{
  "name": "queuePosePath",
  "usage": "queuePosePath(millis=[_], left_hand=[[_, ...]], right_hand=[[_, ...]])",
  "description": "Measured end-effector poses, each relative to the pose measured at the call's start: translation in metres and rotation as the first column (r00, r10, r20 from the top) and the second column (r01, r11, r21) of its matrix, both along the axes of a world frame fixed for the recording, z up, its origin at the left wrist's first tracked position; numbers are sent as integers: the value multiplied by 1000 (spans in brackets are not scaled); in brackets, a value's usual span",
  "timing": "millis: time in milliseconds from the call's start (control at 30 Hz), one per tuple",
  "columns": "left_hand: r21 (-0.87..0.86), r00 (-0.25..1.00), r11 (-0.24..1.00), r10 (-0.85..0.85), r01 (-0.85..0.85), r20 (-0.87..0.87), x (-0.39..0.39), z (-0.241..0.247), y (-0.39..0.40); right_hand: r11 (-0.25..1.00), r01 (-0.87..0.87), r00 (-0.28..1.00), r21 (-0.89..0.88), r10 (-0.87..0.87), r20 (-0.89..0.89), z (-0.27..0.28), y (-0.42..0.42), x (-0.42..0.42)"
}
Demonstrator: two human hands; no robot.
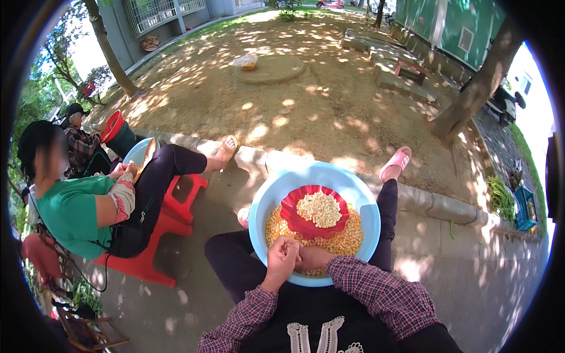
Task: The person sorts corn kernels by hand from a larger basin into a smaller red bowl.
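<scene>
A light blue plastic basin [260, 207] rests on my lap between my knees. Yellow corn kernels [344, 242] cover its bottom. On the kernels sits a red fluted bowl [291, 212] holding a heap of paler kernels [318, 209]. My left hand [281, 257] is over the near side of the basin, thumb and fingers drawn together. Touching it from the right is my right hand [314, 257], its fingers mostly hidden behind the left. Whether a kernel lies between the fingertips is too small to make out. Checked sleeve covers reach both wrists.
To my left a person in a green shirt [75, 212] sits on a red plastic stool [150, 251], working over a blue basin [137, 152]. Beyond, another person [84, 141] sits near a red container [114, 125]. A stone kerb [432, 205] runs ahead; a blue crate [525, 207] stands right.
</scene>
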State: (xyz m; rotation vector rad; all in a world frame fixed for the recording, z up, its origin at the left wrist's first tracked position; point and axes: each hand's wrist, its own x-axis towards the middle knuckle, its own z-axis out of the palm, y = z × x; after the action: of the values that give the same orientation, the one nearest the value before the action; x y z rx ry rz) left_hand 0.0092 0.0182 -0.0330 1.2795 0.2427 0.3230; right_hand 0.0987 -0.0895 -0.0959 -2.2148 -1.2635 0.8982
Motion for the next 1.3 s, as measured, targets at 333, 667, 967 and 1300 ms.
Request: queuePosePath(millis=[333, 667, 967, 1300], left_hand=[[106, 999, 994, -9, 13, -37, -3, 4, 2], [123, 997, 991, -47, 54, -60, -7, 0, 3], [110, 998, 993, -40, 45, -51, -8, 7, 3], [126, 1000, 992, -25, 23, 14, -5, 3, 2]], right_hand=[[989, -36, 965, -140, -2, -261, 1, -11, 13], [996, 69, 848, 58, -28, -529, 16, -15, 6], [962, 185, 675, -202, -274, -685, 57, -12, 6], [957, 224, 679, -185, -289, -675, 69, -24, 5]])
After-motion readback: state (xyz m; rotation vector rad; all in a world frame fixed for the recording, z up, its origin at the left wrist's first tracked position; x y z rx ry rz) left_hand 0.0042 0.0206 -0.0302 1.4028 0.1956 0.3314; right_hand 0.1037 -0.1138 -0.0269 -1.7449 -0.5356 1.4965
